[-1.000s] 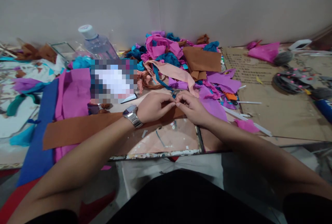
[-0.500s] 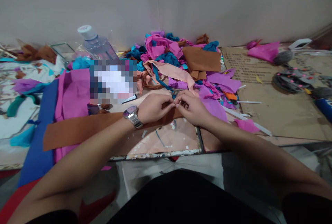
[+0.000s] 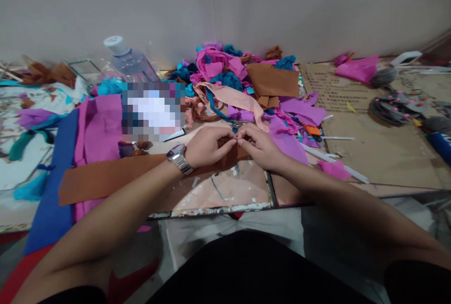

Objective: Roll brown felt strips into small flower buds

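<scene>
My left hand (image 3: 206, 146), with a metal watch (image 3: 179, 157) on its wrist, and my right hand (image 3: 259, 146) meet fingertip to fingertip over the right end of a long brown paper strip (image 3: 105, 176). Both hands are closed in a pinch on the strip's end. The strip runs left across a glass pane (image 3: 229, 191) and over pink paper (image 3: 100, 128). The pinched edge itself is mostly hidden by my fingers.
A heap of pink, teal, brown and peach paper scraps (image 3: 239, 83) lies just behind my hands. A clear plastic bottle (image 3: 128, 62) stands at the back left. Blue sheet (image 3: 52, 186) at left. Cardboard (image 3: 369, 139) with wire and tools lies at right.
My hands stay pinched together at the same spot; only the fingers shifted slightly on the strip's end. The view drifted a little.
</scene>
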A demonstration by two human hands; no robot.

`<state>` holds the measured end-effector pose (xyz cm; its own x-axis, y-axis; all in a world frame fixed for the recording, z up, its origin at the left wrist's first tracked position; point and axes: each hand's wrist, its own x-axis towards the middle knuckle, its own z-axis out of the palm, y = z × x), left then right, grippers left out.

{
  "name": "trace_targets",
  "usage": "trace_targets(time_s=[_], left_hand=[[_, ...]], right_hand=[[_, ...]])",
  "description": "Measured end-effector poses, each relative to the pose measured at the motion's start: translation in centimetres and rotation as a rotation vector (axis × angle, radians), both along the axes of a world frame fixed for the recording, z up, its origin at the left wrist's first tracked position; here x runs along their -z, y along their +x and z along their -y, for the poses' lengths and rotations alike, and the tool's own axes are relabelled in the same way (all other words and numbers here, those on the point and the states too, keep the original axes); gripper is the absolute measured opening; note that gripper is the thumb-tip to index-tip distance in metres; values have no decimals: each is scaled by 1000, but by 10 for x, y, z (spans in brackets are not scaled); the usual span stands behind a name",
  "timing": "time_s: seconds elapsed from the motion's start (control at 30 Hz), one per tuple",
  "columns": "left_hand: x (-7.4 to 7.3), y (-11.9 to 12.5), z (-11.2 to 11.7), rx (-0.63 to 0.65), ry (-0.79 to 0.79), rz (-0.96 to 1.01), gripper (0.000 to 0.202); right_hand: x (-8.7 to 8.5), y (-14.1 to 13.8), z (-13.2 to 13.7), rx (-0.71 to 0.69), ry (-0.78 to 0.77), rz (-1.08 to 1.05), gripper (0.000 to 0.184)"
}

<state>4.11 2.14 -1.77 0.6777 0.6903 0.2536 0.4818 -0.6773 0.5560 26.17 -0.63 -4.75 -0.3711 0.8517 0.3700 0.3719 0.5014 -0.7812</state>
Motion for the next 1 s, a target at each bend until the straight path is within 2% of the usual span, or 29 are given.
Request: trace_targets(time_s=[0.23,0.5,1.0], left_hand=[[0,-1,0,4,28,5,18],[2,0,0,3,44,-13,18],[-1,-3,-3,10,-107,93,20]], right_hand=[[-2,0,4,36,16,-12,3],[-1,-3,2,24,25,-8,8],[-1,-1,3,29,0,-53,5]])
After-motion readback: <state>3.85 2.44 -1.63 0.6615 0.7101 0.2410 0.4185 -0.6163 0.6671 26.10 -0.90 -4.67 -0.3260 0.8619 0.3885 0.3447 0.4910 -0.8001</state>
